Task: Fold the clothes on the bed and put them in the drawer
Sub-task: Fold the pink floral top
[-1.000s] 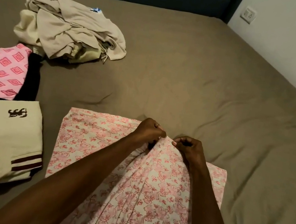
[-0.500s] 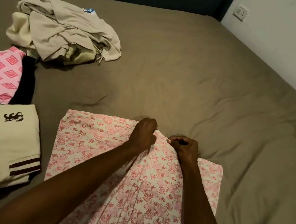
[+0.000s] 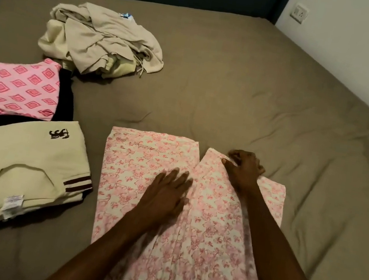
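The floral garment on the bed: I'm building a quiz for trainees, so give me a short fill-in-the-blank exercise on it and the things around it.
1. The left hand lies ____ on the floral garment.
2. The right hand pinches the garment's far ____.
3. The cream shirt with the dark horse logo lies to the garment's ____.
4. The unfolded beige heap lies near the ____ of the bed.

Missing words: flat; edge; left; head
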Available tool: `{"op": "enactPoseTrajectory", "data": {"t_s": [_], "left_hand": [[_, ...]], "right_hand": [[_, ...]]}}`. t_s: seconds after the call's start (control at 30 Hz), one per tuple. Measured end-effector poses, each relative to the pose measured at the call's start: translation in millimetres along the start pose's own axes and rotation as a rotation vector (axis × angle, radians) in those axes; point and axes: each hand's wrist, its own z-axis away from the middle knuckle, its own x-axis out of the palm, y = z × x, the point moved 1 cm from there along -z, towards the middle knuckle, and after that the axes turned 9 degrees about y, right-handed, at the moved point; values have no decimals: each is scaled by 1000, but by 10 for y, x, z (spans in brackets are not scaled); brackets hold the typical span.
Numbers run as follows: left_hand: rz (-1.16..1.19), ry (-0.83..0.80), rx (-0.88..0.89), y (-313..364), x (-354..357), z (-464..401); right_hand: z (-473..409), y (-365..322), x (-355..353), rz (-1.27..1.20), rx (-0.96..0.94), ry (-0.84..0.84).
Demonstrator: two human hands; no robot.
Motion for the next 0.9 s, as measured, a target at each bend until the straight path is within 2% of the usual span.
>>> {"op": "enactPoseTrajectory", "data": {"t_s": [0.07,0.13,0.27,0.33,0.4,0.47,0.6,0.73,0.9], "left_hand": [[14,82,9,-114,-54,179],[45,226,-23,-179,-121,391],[125,537,-328,-255,-254,1163],[192,601,-549,-240,-375,1642],[282,512,-782,-241,-449,2032],[354,390,-891,-236,-407,2096],[455,370,-909,-275,-370,2118],[552,345,-910,-279,-314,2128],[711,218,-908,-366,-248,2197]], "right_hand": [[313,-90,-147,263,-119,165],[895,-251,-309,300,-111,248],[2189,-206,-557,296,38,220],[2642,-33,-637,334,86,180],[2914,93,-645,382,53,132],[2902,193,-617,409,43,92],[2753,-118,-536,369,80,100],[2659,-863,-76,199,-162,125],[2367,-1978,781,-11,-372,-50]]}}
